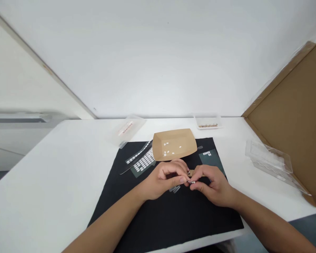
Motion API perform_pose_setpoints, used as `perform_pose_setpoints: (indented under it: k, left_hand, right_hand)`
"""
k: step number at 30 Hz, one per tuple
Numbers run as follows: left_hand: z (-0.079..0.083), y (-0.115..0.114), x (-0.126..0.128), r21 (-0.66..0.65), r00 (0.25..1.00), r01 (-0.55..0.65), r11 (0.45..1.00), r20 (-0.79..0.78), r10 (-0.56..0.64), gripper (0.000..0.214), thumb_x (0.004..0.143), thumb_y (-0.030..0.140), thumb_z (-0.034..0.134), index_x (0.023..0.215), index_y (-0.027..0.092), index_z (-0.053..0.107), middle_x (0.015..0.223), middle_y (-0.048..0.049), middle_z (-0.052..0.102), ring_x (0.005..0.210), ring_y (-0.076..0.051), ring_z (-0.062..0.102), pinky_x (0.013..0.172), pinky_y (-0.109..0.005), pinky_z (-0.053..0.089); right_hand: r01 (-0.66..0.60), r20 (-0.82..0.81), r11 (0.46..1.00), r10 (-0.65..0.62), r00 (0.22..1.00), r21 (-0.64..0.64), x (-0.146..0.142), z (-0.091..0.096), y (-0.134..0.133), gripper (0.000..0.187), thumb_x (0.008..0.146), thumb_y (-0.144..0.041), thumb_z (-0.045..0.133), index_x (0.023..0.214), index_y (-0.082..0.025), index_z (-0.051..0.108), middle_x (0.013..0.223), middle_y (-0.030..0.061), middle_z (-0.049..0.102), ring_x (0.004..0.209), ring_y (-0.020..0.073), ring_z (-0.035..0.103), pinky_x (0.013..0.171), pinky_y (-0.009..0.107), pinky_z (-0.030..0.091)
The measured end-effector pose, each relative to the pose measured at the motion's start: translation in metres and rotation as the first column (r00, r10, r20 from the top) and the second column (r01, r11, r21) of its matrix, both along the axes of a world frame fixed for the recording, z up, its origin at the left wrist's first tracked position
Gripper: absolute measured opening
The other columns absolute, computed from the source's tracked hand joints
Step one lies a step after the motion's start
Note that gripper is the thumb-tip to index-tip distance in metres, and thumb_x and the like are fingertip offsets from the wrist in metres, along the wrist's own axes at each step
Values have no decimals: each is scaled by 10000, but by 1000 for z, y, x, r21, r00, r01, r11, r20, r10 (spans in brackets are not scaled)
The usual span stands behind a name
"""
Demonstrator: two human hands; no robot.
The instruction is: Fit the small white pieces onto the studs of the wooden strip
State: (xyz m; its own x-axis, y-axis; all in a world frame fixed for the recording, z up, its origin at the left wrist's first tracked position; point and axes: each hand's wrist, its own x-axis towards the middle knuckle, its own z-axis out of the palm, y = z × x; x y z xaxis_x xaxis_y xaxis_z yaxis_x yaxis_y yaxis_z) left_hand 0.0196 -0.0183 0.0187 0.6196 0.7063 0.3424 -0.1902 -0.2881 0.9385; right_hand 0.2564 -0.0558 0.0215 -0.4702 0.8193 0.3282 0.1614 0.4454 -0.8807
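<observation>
My left hand (165,180) and my right hand (210,184) meet over the middle of a black mat (137,211). Both are closed in a pinch around one small metallic part (190,181) held between their fingertips; a tiny brownish piece (189,173) shows just above it. A brown paper tray (173,144) holding several small white pieces lies just beyond my hands. Left of the tray lies a dark sheet (143,162) with rows of white pieces. A second dark sheet (210,157) with a few white pieces lies right of the tray.
A clear plastic box (126,130) lies at the back left of the white table (55,168). A small clear tray (207,122) with brownish bits sits at the back. Another clear container (271,161) rests at the right, beside a large cardboard panel (292,116).
</observation>
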Motion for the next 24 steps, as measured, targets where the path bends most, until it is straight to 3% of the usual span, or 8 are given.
perform_pose_setpoints:
  k: [10, 18, 24]
  left_hand:
    - [-1, -6, 3, -227, 999, 47, 973, 31, -42, 319, 1005, 460, 727, 920, 158, 785, 937, -89, 672, 876, -184, 677, 794, -344, 616]
    - [1, -7, 0, -229, 997, 64, 971, -16, -69, 325, 1017, 448, 711, 920, 143, 762, 874, -72, 650, 797, -153, 633, 716, -296, 554]
    - [-4, -7, 1, -132, 1000, 23, 991, -12, -25, 298, 1003, 412, 729, 871, 145, 733, 762, -57, 644, 771, -160, 625, 720, -309, 544]
  right_hand:
    - [-7, -17, 1000, 7, 1000, -26, -1, -1, 1, 140, 1031, -350, 718, 951, -240, 690, 897, 12, 783, 827, 165, 735, 813, 318, 572]
    - [35, 65, 977, -50, 997, 209, -2, -2, 1, 146, 1053, -378, 698, 976, -256, 673, 853, -19, 774, 747, 146, 698, 765, 315, 505]
    - [18, 118, 894, -78, 990, 447, -1, -5, 4, 97, 1073, -351, 672, 1045, -258, 677, 856, -5, 785, 756, 161, 718, 780, 345, 491]
